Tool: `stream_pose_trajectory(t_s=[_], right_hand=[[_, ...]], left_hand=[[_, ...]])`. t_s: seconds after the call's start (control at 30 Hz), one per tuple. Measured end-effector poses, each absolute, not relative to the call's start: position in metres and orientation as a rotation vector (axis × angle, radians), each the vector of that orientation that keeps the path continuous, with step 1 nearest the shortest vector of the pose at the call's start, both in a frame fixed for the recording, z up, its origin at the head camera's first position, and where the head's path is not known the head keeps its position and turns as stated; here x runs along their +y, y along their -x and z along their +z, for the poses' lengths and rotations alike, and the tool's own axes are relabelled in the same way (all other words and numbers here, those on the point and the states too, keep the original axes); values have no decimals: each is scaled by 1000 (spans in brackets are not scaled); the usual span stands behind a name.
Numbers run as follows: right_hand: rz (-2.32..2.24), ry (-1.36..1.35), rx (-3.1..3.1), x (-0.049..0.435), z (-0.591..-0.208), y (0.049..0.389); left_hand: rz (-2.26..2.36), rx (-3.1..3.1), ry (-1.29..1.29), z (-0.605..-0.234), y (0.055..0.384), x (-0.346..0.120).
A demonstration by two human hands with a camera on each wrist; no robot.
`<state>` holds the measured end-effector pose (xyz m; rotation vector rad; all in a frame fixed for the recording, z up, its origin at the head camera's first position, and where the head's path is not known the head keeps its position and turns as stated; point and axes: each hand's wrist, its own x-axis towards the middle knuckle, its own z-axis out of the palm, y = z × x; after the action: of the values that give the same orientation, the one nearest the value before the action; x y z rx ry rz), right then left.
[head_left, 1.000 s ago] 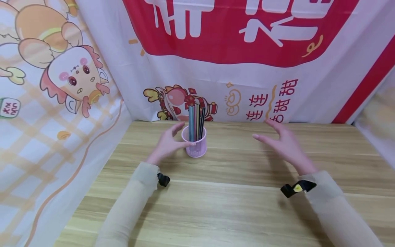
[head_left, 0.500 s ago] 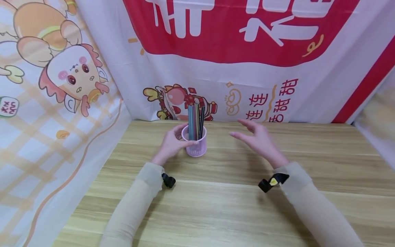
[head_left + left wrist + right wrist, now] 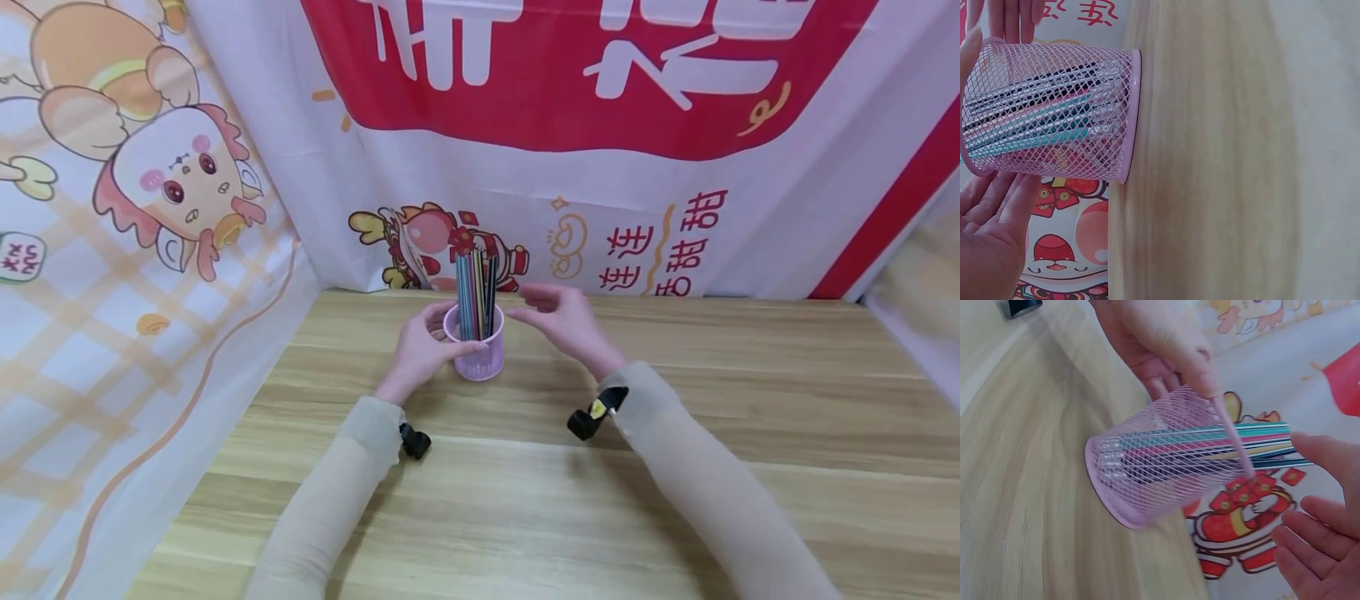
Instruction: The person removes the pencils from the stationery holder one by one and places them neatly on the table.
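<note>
A pink mesh pen holder stands upright on the wooden table, close to the back wall. Several slim pencils, blue, dark and yellowish, poke out of its top. My left hand grips the holder from the left, thumb across the front of the rim and fingers round the far side. To the right, my right hand hovers with fingers apart, its thumb tip just short of the rim. In the right wrist view, that thumb overlaps the tops of the pencils. Through the mesh, the pencils' silvery lower ends show in the left wrist view.
A printed cloth with red lettering and a cartoon figure hangs right behind the holder. Another patterned cloth drapes along the left side. The wood-grain table reaches toward the front and right. A black camera band sits at my right wrist.
My right hand has swept left from well off to the side, up close to the pen holder. My left hand has closed in round the holder, which stays in place.
</note>
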<state>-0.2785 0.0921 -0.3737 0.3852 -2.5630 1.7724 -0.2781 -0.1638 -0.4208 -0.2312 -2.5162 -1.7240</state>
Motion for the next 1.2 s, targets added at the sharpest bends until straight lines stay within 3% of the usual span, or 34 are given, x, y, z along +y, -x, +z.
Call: stream_pose_trajectory(t_s=[0.8,1.2], right_hand=[[1843,-109,-2392,42,-402,301],[1864,-165,-2262,40,-392,292]], left_hand=[[-1727,-2485,244,-421,275,-161],[-1737,-2475,272,-420,275,-162]])
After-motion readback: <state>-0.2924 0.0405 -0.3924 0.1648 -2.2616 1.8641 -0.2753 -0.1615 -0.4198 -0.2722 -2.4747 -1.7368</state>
